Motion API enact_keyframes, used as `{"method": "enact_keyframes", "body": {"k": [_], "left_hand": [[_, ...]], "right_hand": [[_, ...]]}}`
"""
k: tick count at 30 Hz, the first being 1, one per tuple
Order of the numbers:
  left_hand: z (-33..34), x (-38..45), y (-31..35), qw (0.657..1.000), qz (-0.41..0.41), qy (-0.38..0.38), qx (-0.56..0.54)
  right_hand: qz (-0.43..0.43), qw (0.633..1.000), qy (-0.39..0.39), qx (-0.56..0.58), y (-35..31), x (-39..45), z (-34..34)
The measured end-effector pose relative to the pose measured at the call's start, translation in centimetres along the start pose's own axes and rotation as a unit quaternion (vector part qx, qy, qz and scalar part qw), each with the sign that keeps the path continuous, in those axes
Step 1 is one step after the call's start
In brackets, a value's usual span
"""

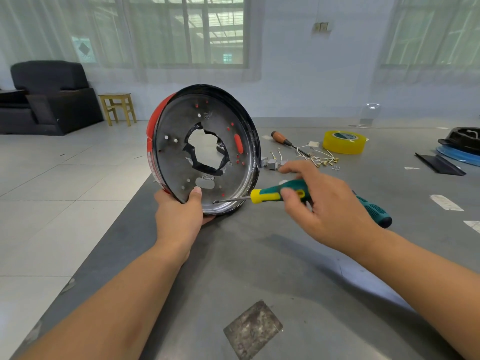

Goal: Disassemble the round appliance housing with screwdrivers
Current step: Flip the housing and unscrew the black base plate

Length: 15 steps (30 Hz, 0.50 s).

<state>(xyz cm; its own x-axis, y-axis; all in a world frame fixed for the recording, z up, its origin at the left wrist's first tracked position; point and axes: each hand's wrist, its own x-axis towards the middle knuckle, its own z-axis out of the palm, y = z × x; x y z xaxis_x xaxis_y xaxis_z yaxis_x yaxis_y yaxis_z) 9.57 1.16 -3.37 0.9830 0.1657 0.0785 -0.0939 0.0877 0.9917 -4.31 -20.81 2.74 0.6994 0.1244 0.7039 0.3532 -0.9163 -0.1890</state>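
The round housing (207, 152), red outside and dark metal inside with a ragged central hole, stands on edge on the grey table (259, 268). My left hand (179, 216) grips its lower rim, thumb pressed on the inner face. My right hand (324, 203) holds a green and yellow screwdriver (275, 194); its tip sits on a screw at the housing's lower inner rim. A second green-handled screwdriver (374, 210) lies on the table behind my right hand.
A wooden-handled screwdriver (283, 140), a yellow tape roll (342, 141), loose white wires with terminals (319, 157) and small grey parts (272, 163) lie behind. Black and blue parts (459, 146) sit far right. The table's left edge runs beside the housing.
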Motion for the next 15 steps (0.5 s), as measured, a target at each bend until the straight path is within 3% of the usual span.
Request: {"method": "enact_keyframes", "body": {"k": [3,7,11,15], "left_hand": [[0.08,-0.05,0.07,1.000,0.001,0.000,0.004],[0.03,-0.06,0.03,1.000,-0.001,0.001,0.001],[0.04,-0.12,0.08,1.000,0.001,-0.002,-0.009],[-0.01,-0.15,0.16,1.000,0.000,-0.001,-0.011]], "right_hand": [[-0.042,0.996,-0.018,0.082,0.13,-0.42,-0.22],[0.007,1.000,0.003,0.021,0.09,-0.06,0.06],[-0.025,0.995,0.008,0.092,-0.10,-0.41,-0.06],[0.073,0.995,0.016,0.069,0.35,-0.08,0.18]]}}
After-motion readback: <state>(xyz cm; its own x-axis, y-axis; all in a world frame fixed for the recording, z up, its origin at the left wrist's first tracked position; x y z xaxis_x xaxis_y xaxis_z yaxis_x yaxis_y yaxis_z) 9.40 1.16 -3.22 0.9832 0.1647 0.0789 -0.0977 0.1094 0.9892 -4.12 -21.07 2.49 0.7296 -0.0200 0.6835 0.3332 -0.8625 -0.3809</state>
